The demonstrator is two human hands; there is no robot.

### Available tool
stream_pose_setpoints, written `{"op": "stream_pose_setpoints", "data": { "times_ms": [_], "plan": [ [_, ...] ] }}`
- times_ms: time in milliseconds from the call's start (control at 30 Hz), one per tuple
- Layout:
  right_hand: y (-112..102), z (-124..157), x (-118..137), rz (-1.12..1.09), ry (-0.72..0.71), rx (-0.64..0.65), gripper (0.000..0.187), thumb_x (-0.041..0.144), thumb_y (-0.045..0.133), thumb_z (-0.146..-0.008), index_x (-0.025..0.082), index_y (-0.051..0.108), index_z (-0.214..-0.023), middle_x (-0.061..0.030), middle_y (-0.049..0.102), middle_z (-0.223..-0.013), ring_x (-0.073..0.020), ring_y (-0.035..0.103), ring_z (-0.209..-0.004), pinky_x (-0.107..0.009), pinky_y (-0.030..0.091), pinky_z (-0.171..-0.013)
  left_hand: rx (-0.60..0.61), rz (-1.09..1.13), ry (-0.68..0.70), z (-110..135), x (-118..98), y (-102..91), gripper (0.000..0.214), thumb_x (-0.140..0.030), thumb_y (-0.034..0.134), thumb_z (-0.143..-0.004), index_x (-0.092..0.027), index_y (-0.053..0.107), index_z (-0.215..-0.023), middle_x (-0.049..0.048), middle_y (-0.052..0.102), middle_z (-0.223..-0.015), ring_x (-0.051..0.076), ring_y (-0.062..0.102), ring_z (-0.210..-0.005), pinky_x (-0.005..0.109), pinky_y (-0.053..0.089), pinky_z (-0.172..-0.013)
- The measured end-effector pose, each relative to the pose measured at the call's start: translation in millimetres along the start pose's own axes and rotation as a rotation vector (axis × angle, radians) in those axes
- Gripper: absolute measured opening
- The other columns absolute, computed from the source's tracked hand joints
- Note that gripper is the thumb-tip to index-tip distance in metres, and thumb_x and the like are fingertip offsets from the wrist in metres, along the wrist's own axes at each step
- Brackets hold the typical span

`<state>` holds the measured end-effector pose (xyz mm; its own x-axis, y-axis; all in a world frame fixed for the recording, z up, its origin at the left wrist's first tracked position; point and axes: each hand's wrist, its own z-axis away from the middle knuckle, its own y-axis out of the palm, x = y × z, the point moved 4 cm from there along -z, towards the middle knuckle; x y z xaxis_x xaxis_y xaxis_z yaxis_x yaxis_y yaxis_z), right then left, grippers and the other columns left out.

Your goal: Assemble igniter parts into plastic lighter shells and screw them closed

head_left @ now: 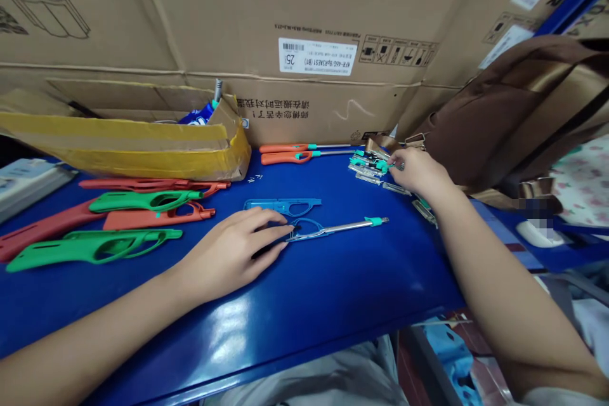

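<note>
blue lighter lies mid-tabletop, between the near edge and the back edge, its metal rod pointing toward the right edge and a teal sleeve near the tip. the left hand covers its handle end, thumb and forefinger nearly together and apparently pinching it. if that hold is loose, a knock on the rod could probably swing the whole piece round, since the far end rests free. the blue shell lies just beyond, near enough for those fingers to nudge it.

toward the back right corner, the right hand has its fingers curled in close at a pile of small parts; whether they have hold of one i cannot tell. the pieces lie jumbled, so pulling at one could drag or tip others, and a strap of the brown bag beside them might catch some. slim metal parts could also slip from a light pinch.
</note>
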<state>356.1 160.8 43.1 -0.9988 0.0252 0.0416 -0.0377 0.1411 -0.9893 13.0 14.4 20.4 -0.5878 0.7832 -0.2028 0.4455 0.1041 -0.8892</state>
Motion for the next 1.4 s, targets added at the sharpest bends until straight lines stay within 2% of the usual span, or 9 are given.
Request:
{"op": "stream_pose_setpoints", "data": {
  "times_ms": [200,367,667,833,967,1100,1233,1333,1400],
  "plan": [
    [7.7,-5.0,-6.3,0.01,0.044,0.031,0.018,0.022,0.07,-0.077,0.023,0.072,-0.095,-0.0107,0.066,-0.106,-0.031,0.065,-0.099,-0.036,0.05,-0.072,0.005,-0.001,0.04,0.1,-3.0,-1.4,0.024,-0.021,0.055,-0.101,-0.022,0.072,-0.117,0.0073,0.07,-0.116,0.022,0.068,-0.102,0.039,0.055,-0.09],
    [8.8,-6.1,-6.8,-0.023,-0.001,-0.023,0.031,0.022,0.07,-0.079,0.026,0.069,-0.11,-0.0105,0.059,-0.119,-0.031,0.063,-0.104,-0.037,0.051,-0.077,0.017,0.011,0.042,0.7,-2.5,-0.1,0.023,-0.021,0.054,-0.101,-0.023,0.073,-0.116,0.0063,0.07,-0.116,0.021,0.067,-0.102,0.038,0.053,-0.09],
    [11.5,-11.2,-7.9,-0.15,-0.068,-0.121,0.009,0.02,0.071,-0.075,0.022,0.068,-0.082,-0.0093,0.064,-0.104,-0.0299,0.063,-0.098,-0.039,0.051,-0.08,0.0,0.02,0.056,1.1,-3.3,-1.8,0.022,-0.021,0.055,-0.101,-0.023,0.073,-0.113,0.0064,0.071,-0.115,0.021,0.067,-0.1,0.037,0.052,-0.089],
    [14.2,-17.8,-11.4,-0.278,-0.08,-0.13,0.006,0.023,0.07,-0.075,0.02,0.065,-0.076,-0.0082,0.068,-0.088,-0.0253,0.064,-0.08,-0.038,0.051,-0.074,0.001,0.02,0.055,1.2,-4.3,-2.9,0.021,-0.021,0.055,-0.101,-0.023,0.073,-0.112,0.0061,0.071,-0.113,0.021,0.067,-0.099,0.037,0.052,-0.088],
    [17.0,-18.0,-5.1,-0.406,-0.165,-0.07,0.014,0.024,0.066,-0.08,0.017,0.066,-0.092,-0.0051,0.068,-0.078,-0.019,0.062,-0.067,-0.03,0.05,-0.064,0.002,0.018,0.052,1.8,-4.2,-2.6,0.022,-0.021,0.055,-0.101,-0.023,0.073,-0.112,0.006,0.071,-0.113,0.022,0.067,-0.098,0.038,0.052,-0.087],
    [15.6,-7.9,9.3,-0.453,-0.333,0.01,0.027,0.021,0.059,-0.084,0.019,0.064,-0.111,-0.0029,0.068,-0.084,-0.0151,0.056,-0.062,-0.027,0.046,-0.061,0.015,0.017,0.045,2.3,-3.1,-1.2,0.022,-0.021,0.055,-0.101,-0.023,0.073,-0.113,0.006,0.071,-0.114,0.022,0.067,-0.099,0.038,0.052,-0.088],
    [14.1,3.8,20.5,-0.434,-0.476,0.084,0.03,0.019,0.056,-0.083,0.023,0.065,-0.112,-0.0029,0.066,-0.092,-0.0152,0.053,-0.063,-0.029,0.045,-0.066,0.012,0.011,0.044,2.2,-1.9,-0.9,0.023,-0.021,0.055,-0.101,-0.023,0.073,-0.113,0.0062,0.071,-0.114,0.021,0.067,-0.099,0.038,0.053,-0.089],
    [9.6,8.5,23.6,-0.407,-0.53,0.058,0.044,0.02,0.062,-0.078,0.023,0.06,-0.122,-0.0076,0.06,-0.113,-0.0177,0.056,-0.073,-0.032,0.048,-0.073,0.002,0.005,0.049,1.9,-1.8,-1.4,0.024,-0.02,0.054,-0.101,-0.022,0.074,-0.114,0.0069,0.071,-0.113,0.022,0.068,-0.099,0.037,0.054,-0.088],
    [6.4,10.8,26.0,-0.378,-0.58,0.046,0.045,0.022,0.064,-0.077,0.023,0.06,-0.122,-0.0089,0.055,-0.119,-0.0199,0.058,-0.081,-0.034,0.049,-0.079,-0.002,0.003,0.052,1.6,-2.1,-1.9,0.024,-0.02,0.054,-0.1,-0.022,0.074,-0.113,0.0074,0.072,-0.113,0.021,0.068,-0.099,0.037,0.055,-0.087]
  ]
}}
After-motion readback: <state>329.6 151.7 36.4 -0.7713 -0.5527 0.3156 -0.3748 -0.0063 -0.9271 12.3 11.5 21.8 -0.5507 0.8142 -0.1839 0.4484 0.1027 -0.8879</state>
